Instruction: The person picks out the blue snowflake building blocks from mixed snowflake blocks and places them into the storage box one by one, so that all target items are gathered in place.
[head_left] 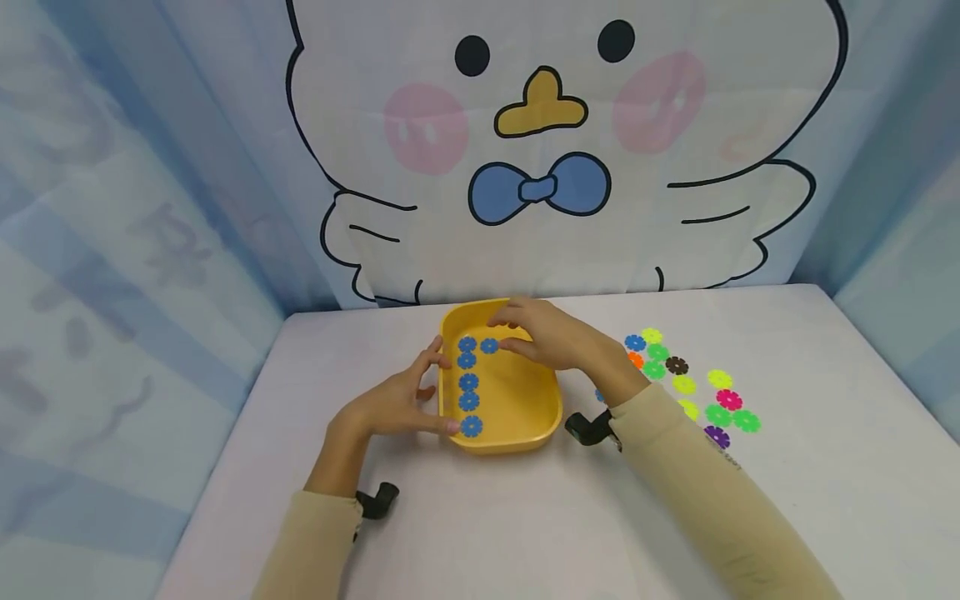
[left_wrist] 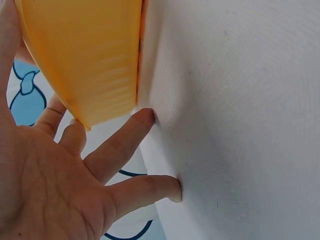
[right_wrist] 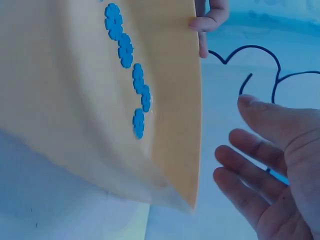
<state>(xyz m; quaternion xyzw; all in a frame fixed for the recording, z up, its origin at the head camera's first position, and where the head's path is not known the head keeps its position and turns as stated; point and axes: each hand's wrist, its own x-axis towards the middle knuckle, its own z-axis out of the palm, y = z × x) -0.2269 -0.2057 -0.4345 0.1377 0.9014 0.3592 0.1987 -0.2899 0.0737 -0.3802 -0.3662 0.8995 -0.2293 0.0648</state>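
A yellow tray (head_left: 517, 408) holds several blue flower-shaped discs (head_left: 468, 382). Most form a column along its left side, with one blue disc (head_left: 489, 346) to the right of the top one. My left hand (head_left: 397, 400) rests at the tray's left side, its thumb over the near rim and a finger at the rim farther up. In the left wrist view its fingers are spread, two fingertips (left_wrist: 172, 187) touching or very near the table. Above the tray's far part is my right hand (head_left: 551, 333), loosely bent. Its right wrist view shows nothing between thumb and fingers.
Flower-shaped discs in yellow, green, blue, orange, pink, purple and brown (head_left: 677, 365) lie scattered right of the tray, partly behind the right forearm. A white table (head_left: 465, 533) meets a cartoon-printed curtain (head_left: 540, 250) at the back and sides.
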